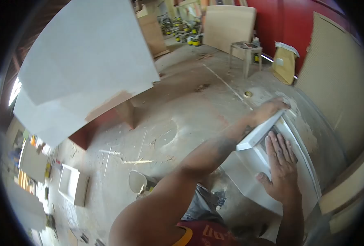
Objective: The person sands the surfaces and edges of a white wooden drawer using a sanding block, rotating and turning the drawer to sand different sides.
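A white-painted wooden piece, which looks like a shallow drawer (251, 139), rests tilted in front of me on the right. My left hand (272, 110) reaches across and is closed around its far end, the fingertips partly hidden. Flat against the drawer's inner face lies my right hand (281, 168), fingers stretched out and thumb apart. A dark grey patch shows at those fingertips; whether it is sandpaper or a shadow I cannot tell. Under the drawer is a larger pale board (247, 176).
A big white panel (87, 53) stands at the left. Another white drawer (73, 186) and a bucket (141, 182) are on the floor, with wood scraps (137, 162) nearby. Farther off are a stool (247, 51), a yellow-brown bag (285, 63) and several cans (194, 40).
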The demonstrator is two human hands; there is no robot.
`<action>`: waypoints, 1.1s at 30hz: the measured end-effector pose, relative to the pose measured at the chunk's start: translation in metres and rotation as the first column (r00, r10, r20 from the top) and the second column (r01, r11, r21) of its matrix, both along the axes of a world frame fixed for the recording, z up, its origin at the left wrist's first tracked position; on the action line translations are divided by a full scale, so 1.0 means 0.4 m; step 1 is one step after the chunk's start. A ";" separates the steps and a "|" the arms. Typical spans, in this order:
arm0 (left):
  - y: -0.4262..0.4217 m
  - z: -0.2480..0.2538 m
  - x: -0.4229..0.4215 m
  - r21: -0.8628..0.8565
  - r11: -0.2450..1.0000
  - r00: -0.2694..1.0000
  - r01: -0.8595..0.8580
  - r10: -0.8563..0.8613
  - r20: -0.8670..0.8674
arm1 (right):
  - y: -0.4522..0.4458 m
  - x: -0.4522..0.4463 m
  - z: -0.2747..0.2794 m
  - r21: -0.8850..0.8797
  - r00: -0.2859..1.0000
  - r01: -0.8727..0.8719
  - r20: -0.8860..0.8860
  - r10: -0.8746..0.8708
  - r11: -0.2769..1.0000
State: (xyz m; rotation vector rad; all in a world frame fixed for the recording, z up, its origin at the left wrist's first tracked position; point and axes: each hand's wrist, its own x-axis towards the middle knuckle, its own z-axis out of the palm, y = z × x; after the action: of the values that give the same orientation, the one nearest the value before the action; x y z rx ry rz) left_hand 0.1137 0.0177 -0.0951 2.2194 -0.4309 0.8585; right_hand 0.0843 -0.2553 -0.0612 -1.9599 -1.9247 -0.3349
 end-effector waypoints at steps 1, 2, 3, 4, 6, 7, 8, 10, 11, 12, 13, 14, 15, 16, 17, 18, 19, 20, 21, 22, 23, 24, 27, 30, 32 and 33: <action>0.007 -0.009 0.025 -0.017 0.999 0.999 0.033 -0.033 -0.018 | 0.024 0.001 0.004 0.022 1.000 -0.012 -0.005 0.013 1.000; 0.013 -0.005 0.029 -0.035 0.997 0.997 0.068 -0.070 -0.036 | 0.030 0.017 0.000 0.027 0.999 -0.041 -0.012 0.041 0.999; 0.014 -0.013 0.029 -0.042 0.998 0.999 0.041 -0.042 -0.034 | 0.032 0.043 -0.004 0.020 0.998 -0.068 -0.010 0.068 0.997; 0.000 0.010 0.024 -0.167 0.984 0.987 0.067 -0.090 -0.134 | 0.037 0.076 -0.005 0.002 0.993 -0.115 -0.018 0.115 0.993; 0.017 -0.026 0.067 0.008 0.998 0.997 0.066 -0.066 0.028 | 0.042 0.107 0.001 -0.044 0.987 -0.159 -0.042 0.157 0.986; 0.022 -0.016 0.065 0.004 0.998 0.998 0.057 -0.057 0.031 | 0.043 0.109 0.011 -0.050 0.985 -0.168 -0.040 0.166 0.985; 0.026 -0.004 0.072 0.027 0.993 0.994 0.113 -0.113 -0.017 | 0.041 0.110 0.017 -0.064 0.986 -0.166 -0.022 0.165 0.984; 0.035 -0.007 0.082 0.031 0.982 0.980 0.186 -0.184 -0.069 | 0.010 0.118 -0.001 -0.092 0.989 -0.149 -0.013 0.149 0.984; 0.050 -0.013 0.082 0.127 0.970 0.978 0.207 -0.205 -0.033 | -0.029 0.130 -0.025 -0.091 0.995 -0.094 -0.033 0.091 0.991; 0.065 -0.021 0.083 0.221 0.949 0.973 0.225 -0.231 0.003 | -0.075 0.141 -0.052 -0.090 0.998 -0.035 -0.052 0.030 0.995; 0.075 -0.019 0.067 0.249 0.947 0.970 0.201 -0.228 0.085 | -0.128 0.150 -0.087 -0.105 0.998 -0.015 -0.057 0.009 0.994; 0.081 -0.016 0.045 0.264 0.946 0.956 0.190 -0.240 0.169 | -0.198 0.156 -0.131 -0.108 0.997 0.004 -0.071 -0.012 0.994; 0.099 -0.035 0.039 0.202 0.948 0.953 0.247 -0.275 0.127 | -0.281 0.164 -0.169 -0.119 0.995 0.050 -0.080 -0.060 0.992; 0.113 -0.029 0.042 0.185 0.953 0.963 0.241 -0.259 0.081 | -0.348 0.161 -0.199 -0.123 0.987 0.118 -0.097 -0.130 0.985; 0.117 -0.038 0.040 0.169 0.955 0.967 0.243 -0.252 0.030 | -0.398 0.170 -0.223 -0.135 0.971 0.170 -0.144 -0.189 0.976; 0.109 -0.008 0.025 0.174 0.948 0.964 0.265 -0.267 -0.012 | -0.420 0.181 -0.232 -0.115 0.977 0.175 -0.105 -0.187 0.978; 0.106 -0.011 0.030 0.223 0.947 0.972 0.230 -0.236 0.001 | -0.430 0.183 -0.231 -0.093 0.981 0.176 -0.072 -0.182 0.980; 0.093 -0.027 0.025 0.046 0.978 0.977 0.201 -0.197 -0.083 | -0.421 0.176 -0.221 -0.059 0.979 0.151 -0.127 -0.158 0.987; 0.082 -0.034 0.025 -0.105 0.984 0.970 0.147 -0.165 -0.181 | -0.380 0.171 -0.202 -0.006 0.977 0.125 -0.172 -0.124 0.992; 0.056 0.005 0.033 -0.456 0.884 0.901 0.105 -0.278 -0.333 | -0.338 0.171 -0.183 0.032 0.981 0.076 -0.179 -0.069 0.997; 0.033 0.044 0.035 -0.720 0.693 0.788 -0.039 -0.422 -0.448 | -0.281 0.166 -0.169 0.053 0.983 0.048 -0.179 -0.038 0.997; 0.049 0.011 0.047 -0.700 0.713 0.838 -0.046 -0.354 -0.415 | -0.214 0.207 -0.222 0.133 0.982 -0.091 -0.152 0.111 0.987; 0.042 0.018 0.044 -0.791 0.611 0.810 0.047 -0.486 -0.328 | 0.018 0.155 -0.132 0.351 0.979 -0.134 -0.097 0.179 0.927; 0.058 0.041 0.021 -0.847 0.531 0.745 0.035 -0.579 -0.332 | 0.067 0.131 -0.126 0.330 0.989 -0.027 -0.130 0.074 0.944; 0.030 0.056 0.016 -0.862 0.497 0.738 0.099 -0.617 -0.271 | 0.047 0.117 -0.133 0.405 0.963 -0.118 -0.176 0.204 0.907; 0.041 0.056 0.005 -0.861 0.489 0.707 0.142 -0.658 -0.257 | -0.002 0.127 -0.157 0.382 0.981 -0.089 -0.123 0.147 0.920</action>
State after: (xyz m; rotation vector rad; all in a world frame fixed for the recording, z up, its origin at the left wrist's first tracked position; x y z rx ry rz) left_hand 0.1157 0.0340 -0.0726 1.2810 -0.2079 0.0103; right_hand 0.1351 -0.2562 -0.1241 -1.5679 -1.7241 -0.4691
